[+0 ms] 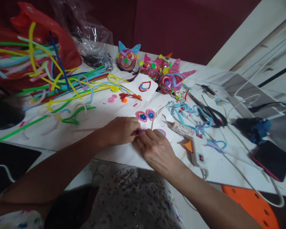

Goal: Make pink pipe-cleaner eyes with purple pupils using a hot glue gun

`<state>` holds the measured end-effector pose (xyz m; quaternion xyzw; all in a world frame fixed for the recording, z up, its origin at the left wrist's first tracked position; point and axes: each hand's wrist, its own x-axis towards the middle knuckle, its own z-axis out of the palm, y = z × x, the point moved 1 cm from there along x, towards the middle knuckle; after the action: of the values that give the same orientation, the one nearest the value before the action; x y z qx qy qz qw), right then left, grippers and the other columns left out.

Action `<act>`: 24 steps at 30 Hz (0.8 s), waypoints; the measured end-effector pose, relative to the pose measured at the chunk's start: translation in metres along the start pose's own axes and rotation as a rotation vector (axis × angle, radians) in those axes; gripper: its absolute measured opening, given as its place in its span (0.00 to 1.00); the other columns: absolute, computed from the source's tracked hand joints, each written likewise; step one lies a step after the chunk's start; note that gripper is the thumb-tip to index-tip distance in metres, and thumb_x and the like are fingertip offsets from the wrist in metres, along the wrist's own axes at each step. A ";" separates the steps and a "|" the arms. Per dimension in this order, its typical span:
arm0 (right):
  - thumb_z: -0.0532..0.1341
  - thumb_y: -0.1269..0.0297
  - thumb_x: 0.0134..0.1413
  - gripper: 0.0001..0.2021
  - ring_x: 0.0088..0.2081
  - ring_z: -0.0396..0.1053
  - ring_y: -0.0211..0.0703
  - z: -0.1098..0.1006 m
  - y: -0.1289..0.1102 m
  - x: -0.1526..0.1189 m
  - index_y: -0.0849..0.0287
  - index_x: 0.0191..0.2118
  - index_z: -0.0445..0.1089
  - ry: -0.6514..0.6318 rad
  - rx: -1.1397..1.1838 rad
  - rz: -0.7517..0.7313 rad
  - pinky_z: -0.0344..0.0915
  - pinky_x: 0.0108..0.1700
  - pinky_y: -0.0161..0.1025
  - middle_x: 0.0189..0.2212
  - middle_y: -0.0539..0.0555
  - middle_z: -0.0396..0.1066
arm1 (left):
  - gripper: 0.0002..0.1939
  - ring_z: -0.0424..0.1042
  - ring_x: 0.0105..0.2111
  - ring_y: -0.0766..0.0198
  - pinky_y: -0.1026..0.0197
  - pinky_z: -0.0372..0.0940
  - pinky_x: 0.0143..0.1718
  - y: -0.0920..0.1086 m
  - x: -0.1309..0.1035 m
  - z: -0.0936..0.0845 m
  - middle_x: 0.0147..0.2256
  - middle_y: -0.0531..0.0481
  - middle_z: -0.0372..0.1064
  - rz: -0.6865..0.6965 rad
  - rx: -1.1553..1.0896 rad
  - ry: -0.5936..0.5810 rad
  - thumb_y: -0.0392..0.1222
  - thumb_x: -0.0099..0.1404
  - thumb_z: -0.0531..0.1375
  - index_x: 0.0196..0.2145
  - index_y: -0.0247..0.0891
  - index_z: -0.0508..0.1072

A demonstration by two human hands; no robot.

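My left hand (120,129) and my right hand (156,148) meet over the white table, fingers pinched together on a small purple-pink pipe cleaner piece (139,131). Most of that piece is hidden by the fingers. A thin pink pipe cleaner (84,129) lies on the table left of my left hand. Just beyond the hands sit two pink-rimmed eye shapes (146,115) with blue centres. Another coiled pink and blue shape (162,132) shows partly behind my right hand. The white glue gun (197,149) with its orange trigger lies to the right.
Several decorated balls with pointed ears (150,68) stand at the back. On the left, colourful pipe cleaners spill from a red bag (69,52). Black scissors (211,114), blue pipe cleaner scraps (178,113), a white cable (243,173) and a dark phone-like slab (273,159) lie on the right.
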<state>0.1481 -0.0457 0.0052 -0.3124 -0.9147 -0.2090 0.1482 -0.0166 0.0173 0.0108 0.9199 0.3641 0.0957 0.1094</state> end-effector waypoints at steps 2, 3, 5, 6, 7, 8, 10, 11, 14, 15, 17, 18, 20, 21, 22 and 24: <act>0.59 0.77 0.64 0.08 0.34 0.64 0.47 0.000 0.001 -0.001 0.63 0.35 0.74 -0.013 0.003 -0.019 0.55 0.32 0.44 0.29 0.56 0.72 | 0.06 0.69 0.31 0.65 0.63 0.58 0.30 0.000 0.000 0.000 0.32 0.49 0.72 0.000 -0.003 -0.004 0.36 0.64 0.57 0.32 0.36 0.74; 0.58 0.77 0.65 0.09 0.35 0.64 0.47 0.000 0.002 -0.001 0.62 0.36 0.74 -0.018 0.001 -0.022 0.55 0.32 0.44 0.30 0.56 0.72 | 0.06 0.70 0.31 0.64 0.63 0.58 0.30 0.000 0.000 -0.001 0.32 0.49 0.72 -0.002 0.000 -0.007 0.36 0.64 0.57 0.32 0.36 0.74; 0.58 0.77 0.65 0.09 0.34 0.64 0.47 -0.001 0.003 -0.002 0.62 0.35 0.74 -0.013 -0.008 -0.021 0.55 0.32 0.44 0.29 0.55 0.72 | 0.06 0.70 0.32 0.64 0.63 0.58 0.30 0.001 0.000 -0.001 0.33 0.49 0.73 -0.010 0.009 -0.009 0.37 0.64 0.57 0.33 0.37 0.75; 0.57 0.77 0.65 0.10 0.34 0.63 0.47 -0.001 0.003 -0.002 0.61 0.35 0.74 -0.007 -0.012 -0.018 0.55 0.32 0.44 0.29 0.55 0.72 | 0.06 0.71 0.32 0.64 0.63 0.59 0.30 0.001 0.000 -0.001 0.33 0.49 0.73 -0.014 0.014 -0.012 0.37 0.64 0.58 0.33 0.37 0.75; 0.57 0.77 0.65 0.10 0.33 0.63 0.46 -0.001 0.003 -0.002 0.61 0.34 0.74 -0.001 -0.015 -0.015 0.56 0.31 0.44 0.29 0.55 0.72 | 0.05 0.71 0.32 0.63 0.63 0.59 0.30 0.002 0.000 -0.001 0.33 0.49 0.73 -0.017 0.019 -0.015 0.37 0.64 0.58 0.33 0.37 0.75; 0.57 0.77 0.65 0.10 0.33 0.63 0.46 -0.002 0.003 -0.002 0.61 0.34 0.73 0.002 -0.016 -0.011 0.56 0.31 0.44 0.28 0.55 0.72 | 0.05 0.71 0.32 0.63 0.63 0.59 0.30 0.002 0.000 -0.002 0.33 0.49 0.73 -0.019 0.022 -0.017 0.37 0.64 0.58 0.33 0.37 0.75; 0.57 0.78 0.64 0.11 0.33 0.62 0.46 -0.002 0.002 -0.001 0.61 0.33 0.73 0.000 -0.012 -0.003 0.55 0.31 0.44 0.28 0.55 0.71 | 0.05 0.71 0.32 0.63 0.63 0.59 0.30 0.004 0.000 -0.003 0.33 0.49 0.73 -0.026 0.026 -0.023 0.37 0.64 0.59 0.33 0.36 0.75; 0.57 0.77 0.64 0.11 0.32 0.62 0.46 -0.003 0.002 -0.001 0.60 0.33 0.73 0.001 -0.011 -0.002 0.55 0.31 0.44 0.28 0.55 0.71 | 0.05 0.71 0.32 0.63 0.62 0.59 0.30 0.004 0.000 -0.003 0.33 0.49 0.73 -0.033 0.028 -0.028 0.37 0.64 0.59 0.33 0.36 0.75; 0.56 0.77 0.65 0.11 0.32 0.62 0.47 -0.003 0.001 -0.001 0.60 0.33 0.73 0.013 -0.013 -0.009 0.55 0.31 0.44 0.28 0.55 0.71 | 0.05 0.71 0.32 0.63 0.63 0.58 0.30 0.005 0.001 -0.005 0.33 0.49 0.73 -0.053 0.031 -0.043 0.36 0.64 0.59 0.33 0.36 0.75; 0.57 0.77 0.65 0.11 0.32 0.62 0.47 -0.003 0.000 -0.001 0.61 0.33 0.73 0.023 -0.016 -0.010 0.54 0.31 0.44 0.28 0.55 0.70 | 0.05 0.71 0.32 0.63 0.63 0.58 0.30 0.006 0.001 -0.005 0.33 0.49 0.73 -0.054 0.033 -0.045 0.36 0.64 0.59 0.33 0.36 0.75; 0.57 0.77 0.64 0.11 0.32 0.62 0.47 -0.002 0.000 -0.001 0.61 0.34 0.73 0.037 -0.025 -0.008 0.54 0.31 0.44 0.28 0.55 0.70 | 0.05 0.71 0.32 0.64 0.63 0.58 0.29 0.005 0.001 -0.005 0.32 0.49 0.73 -0.048 0.034 -0.042 0.36 0.64 0.59 0.33 0.36 0.75; 0.56 0.77 0.64 0.10 0.32 0.62 0.47 -0.002 0.000 -0.002 0.62 0.34 0.73 0.040 -0.029 -0.003 0.55 0.31 0.44 0.27 0.55 0.70 | 0.05 0.70 0.31 0.64 0.63 0.57 0.29 0.005 0.001 -0.005 0.32 0.49 0.73 -0.045 0.035 -0.039 0.36 0.64 0.59 0.33 0.36 0.75; 0.57 0.77 0.64 0.10 0.32 0.62 0.48 -0.002 0.001 -0.002 0.63 0.35 0.74 0.039 -0.025 0.007 0.55 0.32 0.44 0.27 0.55 0.70 | 0.05 0.70 0.31 0.64 0.63 0.57 0.29 0.004 0.001 -0.004 0.32 0.49 0.73 -0.038 0.039 -0.032 0.36 0.64 0.59 0.33 0.36 0.75; 0.57 0.77 0.64 0.09 0.32 0.62 0.48 -0.002 0.002 -0.003 0.63 0.36 0.74 0.039 -0.015 0.014 0.55 0.32 0.44 0.28 0.55 0.71 | 0.05 0.70 0.31 0.64 0.63 0.57 0.29 0.004 0.001 -0.004 0.32 0.49 0.73 -0.034 0.043 -0.028 0.36 0.64 0.59 0.32 0.36 0.75; 0.57 0.77 0.64 0.09 0.32 0.63 0.48 -0.003 0.003 -0.004 0.63 0.36 0.74 0.040 -0.001 0.025 0.56 0.32 0.44 0.28 0.55 0.71 | 0.05 0.70 0.31 0.64 0.63 0.57 0.29 0.004 0.001 -0.003 0.32 0.49 0.73 -0.030 0.047 -0.027 0.37 0.64 0.59 0.32 0.36 0.75; 0.58 0.78 0.64 0.09 0.33 0.63 0.48 -0.007 0.003 -0.008 0.63 0.35 0.74 0.038 0.029 0.060 0.57 0.34 0.44 0.29 0.56 0.73 | 0.05 0.70 0.31 0.64 0.63 0.56 0.28 0.004 0.000 -0.003 0.32 0.49 0.73 -0.028 0.051 -0.020 0.38 0.64 0.60 0.32 0.36 0.75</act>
<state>0.1572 -0.0510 0.0086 -0.3336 -0.9048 -0.1971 0.1764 -0.0147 0.0152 0.0144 0.9182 0.3782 0.0756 0.0906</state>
